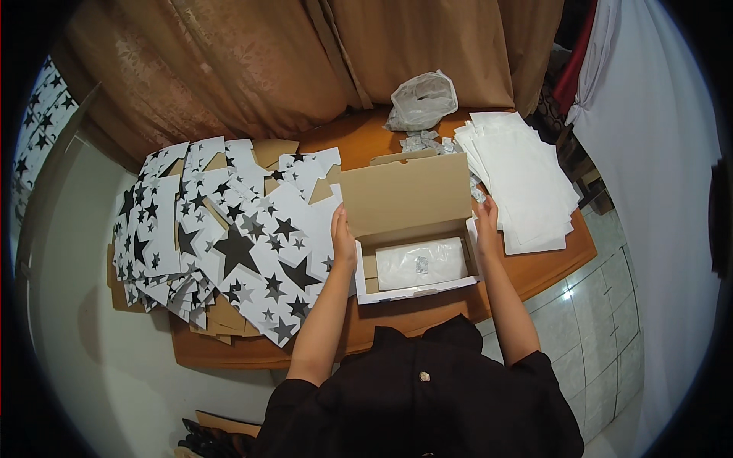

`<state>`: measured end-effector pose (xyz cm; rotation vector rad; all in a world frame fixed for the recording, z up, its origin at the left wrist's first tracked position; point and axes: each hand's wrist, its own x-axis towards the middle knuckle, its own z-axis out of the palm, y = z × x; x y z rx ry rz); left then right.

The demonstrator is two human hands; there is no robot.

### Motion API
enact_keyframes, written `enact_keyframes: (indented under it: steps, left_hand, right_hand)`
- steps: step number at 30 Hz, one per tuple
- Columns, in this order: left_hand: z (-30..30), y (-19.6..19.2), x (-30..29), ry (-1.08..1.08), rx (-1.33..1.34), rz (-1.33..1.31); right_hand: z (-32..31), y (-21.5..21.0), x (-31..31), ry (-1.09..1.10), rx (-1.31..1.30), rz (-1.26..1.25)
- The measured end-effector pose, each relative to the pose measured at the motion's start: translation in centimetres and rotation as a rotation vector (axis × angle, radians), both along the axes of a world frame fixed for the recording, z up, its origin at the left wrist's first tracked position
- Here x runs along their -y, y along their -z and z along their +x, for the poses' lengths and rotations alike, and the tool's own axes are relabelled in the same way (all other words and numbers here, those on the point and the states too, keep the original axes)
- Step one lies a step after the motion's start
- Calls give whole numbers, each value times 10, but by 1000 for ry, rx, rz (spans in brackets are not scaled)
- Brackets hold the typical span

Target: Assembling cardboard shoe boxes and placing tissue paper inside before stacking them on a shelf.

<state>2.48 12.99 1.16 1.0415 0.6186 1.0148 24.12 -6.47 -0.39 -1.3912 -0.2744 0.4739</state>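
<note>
A cardboard box [362,269] stands in front of me with its brown lid [408,195] raised. Inside lies a white wrapped packet [393,275], and a small printed sachet [421,265] rests on top of it. My left hand [343,235] grips the box at its left side, fingers pointing up beside the lid. On the opposite side my right hand [486,223] holds the box in the same way. Both hands' fingertips are partly hidden by the box.
Flat star-printed cardboard blanks [252,252] are piled on the left of the wooden table [511,286]. White sheets [527,179] are stacked at right. Behind the box are loose small sachets [420,140] and a clear plastic bag [424,99]. Brown curtains [229,61] hang beyond.
</note>
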Motion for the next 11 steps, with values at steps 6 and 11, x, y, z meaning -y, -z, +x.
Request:
enact_keyframes:
  steps: [6, 11]
  left_hand:
    - [-25, 17, 23, -96, -152, 528]
    - [-64, -7, 30, 1, -578, 986]
  right_hand:
    - [-17, -16, 33, 50, -263, 480]
    - [-32, -23, 66, -60, 227, 317]
